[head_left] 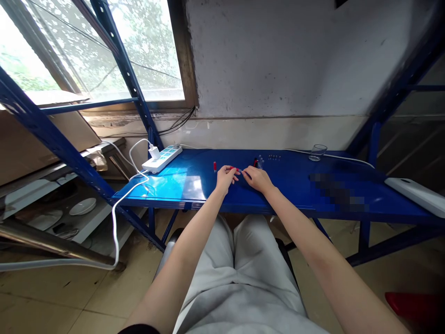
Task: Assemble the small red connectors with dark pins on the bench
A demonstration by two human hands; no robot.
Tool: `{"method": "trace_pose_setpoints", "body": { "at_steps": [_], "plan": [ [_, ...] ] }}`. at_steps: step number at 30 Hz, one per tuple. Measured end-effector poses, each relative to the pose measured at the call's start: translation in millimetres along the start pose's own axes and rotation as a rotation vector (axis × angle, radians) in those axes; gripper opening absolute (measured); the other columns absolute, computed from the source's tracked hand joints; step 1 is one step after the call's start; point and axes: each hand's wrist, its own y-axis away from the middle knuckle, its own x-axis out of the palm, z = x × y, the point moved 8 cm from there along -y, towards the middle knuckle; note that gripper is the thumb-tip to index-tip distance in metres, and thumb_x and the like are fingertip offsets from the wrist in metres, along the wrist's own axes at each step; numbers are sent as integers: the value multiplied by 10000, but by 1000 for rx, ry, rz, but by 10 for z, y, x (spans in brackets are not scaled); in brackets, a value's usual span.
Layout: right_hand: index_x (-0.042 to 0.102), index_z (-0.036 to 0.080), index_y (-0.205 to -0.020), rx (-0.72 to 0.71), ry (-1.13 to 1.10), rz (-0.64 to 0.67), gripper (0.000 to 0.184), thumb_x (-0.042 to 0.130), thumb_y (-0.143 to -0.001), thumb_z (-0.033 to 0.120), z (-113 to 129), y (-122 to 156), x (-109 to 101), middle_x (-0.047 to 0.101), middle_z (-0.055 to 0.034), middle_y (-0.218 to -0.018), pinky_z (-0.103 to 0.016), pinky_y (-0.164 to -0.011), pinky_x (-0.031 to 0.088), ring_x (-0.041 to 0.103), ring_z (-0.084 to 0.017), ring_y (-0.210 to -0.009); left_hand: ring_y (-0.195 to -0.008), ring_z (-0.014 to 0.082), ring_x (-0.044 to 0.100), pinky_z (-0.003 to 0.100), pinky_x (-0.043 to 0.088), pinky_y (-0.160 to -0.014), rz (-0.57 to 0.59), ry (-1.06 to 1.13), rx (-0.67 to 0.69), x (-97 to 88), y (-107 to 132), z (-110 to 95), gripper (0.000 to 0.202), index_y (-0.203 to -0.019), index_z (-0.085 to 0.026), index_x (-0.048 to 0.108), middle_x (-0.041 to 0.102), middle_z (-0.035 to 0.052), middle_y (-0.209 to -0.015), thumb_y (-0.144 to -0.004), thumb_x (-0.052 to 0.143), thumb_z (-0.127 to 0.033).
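Note:
My left hand [226, 178] pinches a small slim red tube [237, 170] above the blue tabletop [288, 185]. Its bluish end points towards my right hand [257, 177], whose fingertips close on that end. Exactly what kind of thing the tube is, I cannot make out at this size. A short red piece [214, 165] stands just left of my left hand. Behind my right hand are small red and dark pieces [256, 162] and several clear bluish pieces [260, 161], partly hidden. Several tiny pieces [274, 157] lie in rows further right.
A white power strip [162, 158] with a plugged-in charger sits at the left, its cable [115, 222] hanging over the edge. A drinking glass [317, 152] is at the back right. A white slab-like object [417, 194] lies at the right end. Blue uprights [130, 69] flank the table.

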Motion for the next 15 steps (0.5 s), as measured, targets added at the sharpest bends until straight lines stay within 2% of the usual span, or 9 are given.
{"method": "trace_pose_setpoints", "body": {
  "at_steps": [4,8,11,15],
  "plan": [
    [542,150,-987,89,-36,20,377,227,-930,350,-61,-1,11,622,-86,-910,-247,-537,315,563,-165,-723,-538,106,603,168,344,-404,110,62,-11,68,48,-28,238,-876,-134,515,660,83,-801,-743,597,-314],
    [512,163,-1002,168,-80,80,377,203,-931,367,-117,9,54,631,-86,-909,-249,-500,279,558,-166,-652,-580,121,623,159,326,-396,201,75,6,121,80,-53,316,-920,-132,544,658,93,-861,-707,641,-344],
    [506,167,-1001,179,-81,103,388,183,-932,372,-128,18,74,631,-90,-910,-251,-496,269,558,-169,-635,-576,118,623,160,328,-402,228,73,6,132,86,-47,336,-945,-132,555,655,100,-888,-716,633,-365],
    [505,174,-1004,188,-67,92,398,173,-931,381,-144,29,74,629,-86,-921,-252,-498,270,566,-175,-649,-531,103,604,167,330,-402,194,70,-17,99,85,-44,328,-957,-125,559,658,112,-897,-755,590,-381]
  ]
}}
